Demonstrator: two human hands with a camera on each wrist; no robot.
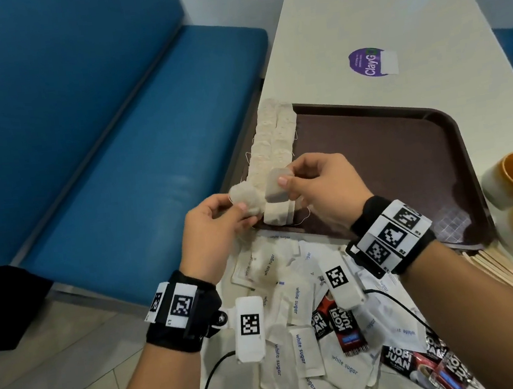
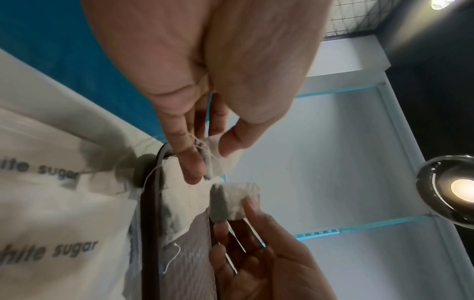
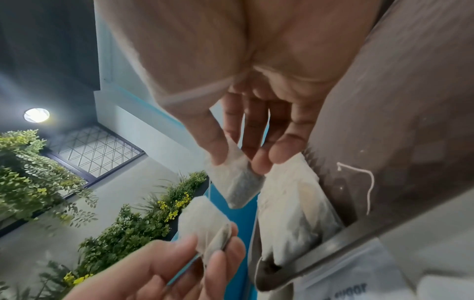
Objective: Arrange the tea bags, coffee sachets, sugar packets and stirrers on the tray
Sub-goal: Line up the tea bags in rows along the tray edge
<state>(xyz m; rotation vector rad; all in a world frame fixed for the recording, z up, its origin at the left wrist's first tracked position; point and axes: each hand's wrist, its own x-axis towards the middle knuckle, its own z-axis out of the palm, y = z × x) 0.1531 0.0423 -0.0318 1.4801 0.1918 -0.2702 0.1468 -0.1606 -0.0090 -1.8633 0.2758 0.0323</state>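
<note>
From the head, my left hand (image 1: 217, 220) pinches 1 tea bag (image 1: 244, 200) and my right hand (image 1: 320, 184) pinches another tea bag (image 1: 275, 187), both over the tray's (image 1: 403, 160) near left edge. From my left wrist, a thin string (image 2: 200, 144) tangles at my fingers. From my right wrist, the bags look soft, light and easy to tear, so I should hold the paper edges gently.
</note>
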